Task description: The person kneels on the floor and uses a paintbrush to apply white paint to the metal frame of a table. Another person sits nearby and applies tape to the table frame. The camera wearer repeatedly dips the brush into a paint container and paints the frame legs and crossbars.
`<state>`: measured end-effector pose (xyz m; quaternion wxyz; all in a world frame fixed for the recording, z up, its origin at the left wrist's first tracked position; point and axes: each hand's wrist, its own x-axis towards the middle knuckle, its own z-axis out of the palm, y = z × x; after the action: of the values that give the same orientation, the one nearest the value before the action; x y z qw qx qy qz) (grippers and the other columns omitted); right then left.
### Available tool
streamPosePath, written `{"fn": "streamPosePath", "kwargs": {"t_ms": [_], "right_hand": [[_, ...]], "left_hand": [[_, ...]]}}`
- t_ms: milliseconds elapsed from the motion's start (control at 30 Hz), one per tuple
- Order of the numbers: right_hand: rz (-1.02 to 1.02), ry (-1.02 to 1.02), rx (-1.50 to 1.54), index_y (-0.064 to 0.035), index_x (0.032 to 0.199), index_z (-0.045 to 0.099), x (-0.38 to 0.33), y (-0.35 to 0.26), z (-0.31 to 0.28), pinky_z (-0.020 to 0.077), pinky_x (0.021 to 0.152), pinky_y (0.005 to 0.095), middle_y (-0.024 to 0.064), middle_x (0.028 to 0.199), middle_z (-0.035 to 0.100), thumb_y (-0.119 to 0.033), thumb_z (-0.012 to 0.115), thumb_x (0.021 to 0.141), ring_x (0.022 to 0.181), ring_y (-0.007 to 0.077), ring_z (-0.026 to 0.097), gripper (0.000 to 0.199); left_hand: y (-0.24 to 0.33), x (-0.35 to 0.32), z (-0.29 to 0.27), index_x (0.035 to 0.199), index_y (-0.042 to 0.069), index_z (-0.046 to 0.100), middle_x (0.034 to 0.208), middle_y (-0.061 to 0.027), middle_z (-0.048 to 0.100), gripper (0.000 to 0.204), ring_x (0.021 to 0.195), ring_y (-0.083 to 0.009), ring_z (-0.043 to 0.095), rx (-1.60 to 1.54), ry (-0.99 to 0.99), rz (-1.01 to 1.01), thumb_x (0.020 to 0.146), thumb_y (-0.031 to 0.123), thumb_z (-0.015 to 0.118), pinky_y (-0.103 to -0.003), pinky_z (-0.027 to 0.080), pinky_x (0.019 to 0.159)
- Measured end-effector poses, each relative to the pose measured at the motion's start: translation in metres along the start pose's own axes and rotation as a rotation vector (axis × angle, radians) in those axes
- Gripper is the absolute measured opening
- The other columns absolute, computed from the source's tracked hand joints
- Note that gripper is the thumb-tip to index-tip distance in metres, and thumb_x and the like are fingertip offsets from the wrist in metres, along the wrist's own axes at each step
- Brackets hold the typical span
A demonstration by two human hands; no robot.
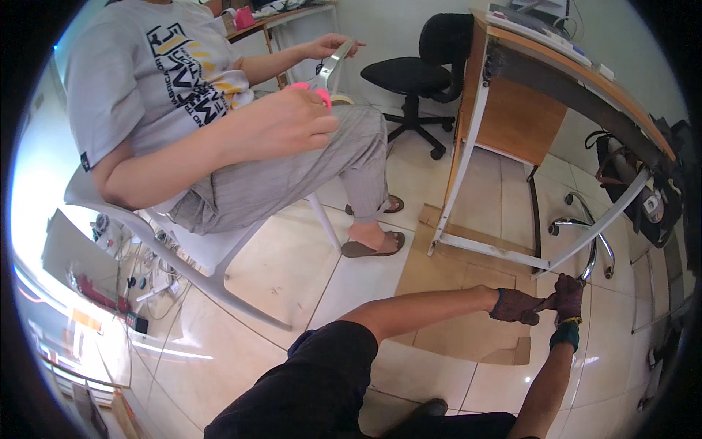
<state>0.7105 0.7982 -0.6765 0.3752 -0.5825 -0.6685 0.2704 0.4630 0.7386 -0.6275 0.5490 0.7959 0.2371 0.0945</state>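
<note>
Both my hands wear dark reddish-brown knit gloves, and they meet low on the right, above the floor beside the desk's front leg. My left hand (515, 306) reaches in from the left with its fingers closed toward the other glove. My right hand (568, 295) is raised with its fingers bent in, and its glove has a green and yellow cuff. A short dark piece spans the gap between the hands; whether it is glove cloth or a separate thing is unclear. Below and left of them, a flat brown cardboard sheet (457, 293) lies on the tiles.
At the left a person (183, 80) sits on a white plastic chair (212, 282), holding pink-handled scissors (322, 84). A white-legged desk (468, 146) stands at the right, with a chrome chair base (596, 241) beyond. Behind is a black office chair (409, 73). Cables (157, 282) clutter the left.
</note>
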Motion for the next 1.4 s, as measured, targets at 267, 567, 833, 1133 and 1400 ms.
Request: {"fn": "streamPosePath", "kwargs": {"t_ms": [267,567,833,1133,1400], "right_hand": [[0.087,0.021,0.125,-0.0024,0.074,0.058,-0.005,-0.006,0.013,0.0372,0.051,0.0293,0.0007,0.061,0.052,-0.027,0.058,0.087,0.054,0.0115,0.045,0.028],[0.022,-0.001,0.125,-0.0037,0.068,0.056,-0.012,-0.022,0.011,0.0369,0.051,0.0292,0.0007,0.06,0.051,-0.027,0.059,0.087,0.055,0.012,0.045,0.03],[-0.238,0.08,-0.218,-0.0081,0.065,0.055,-0.002,-0.005,-0.006,0.0353,0.047,0.0272,-0.0029,0.058,0.049,-0.032,0.058,0.088,0.052,0.0078,0.042,0.033],[0.12,-0.093,-0.073,-0.0019,0.074,0.061,-0.021,-0.05,-0.001,0.0457,0.056,0.0327,0.007,0.066,0.06,-0.032,0.055,0.086,0.058,0.0171,0.056,0.033],[0.156,-0.096,0.063,0.0,0.077,0.061,-0.019,-0.085,-0.001,0.0444,0.061,0.031,0.0069,0.069,0.06,-0.038,0.056,0.086,0.063,0.016,0.054,0.039]], "left_hand": [[-0.032,0.002,0.005,0.107,0.014,0.044,0.071,0.0056,0.035,0.025,0.063,-0.0071,0.032,-0.039,0.027,0.122,0.095,0.035,0.042,-0.022,0.033,0.058],[0.009,-0.036,-0.006,0.133,0.012,0.029,0.079,0.0006,0.035,0.045,0.071,-0.0118,0.032,-0.025,-0.069,0.203,0.094,0.029,0.043,-0.026,0.036,0.065],[0.005,-0.021,-0.002,0.145,0.009,0.005,0.125,-0.0161,0.045,0.069,0.095,-0.0244,0.048,0.139,-0.045,0.374,0.091,0.028,0.044,-0.034,0.04,0.087],[-0.011,0.006,0.024,0.142,0.003,-0.002,0.129,-0.0288,0.042,0.07,0.106,-0.0382,0.05,0.212,0.108,0.351,0.094,0.032,0.04,-0.042,0.039,0.093],[-0.002,0.002,0.003,0.111,0.006,0.043,0.093,-0.011,0.058,0.029,0.084,-0.0167,0.054,0.183,0.145,0.278,0.095,0.029,0.044,-0.03,0.044,0.081]]}}
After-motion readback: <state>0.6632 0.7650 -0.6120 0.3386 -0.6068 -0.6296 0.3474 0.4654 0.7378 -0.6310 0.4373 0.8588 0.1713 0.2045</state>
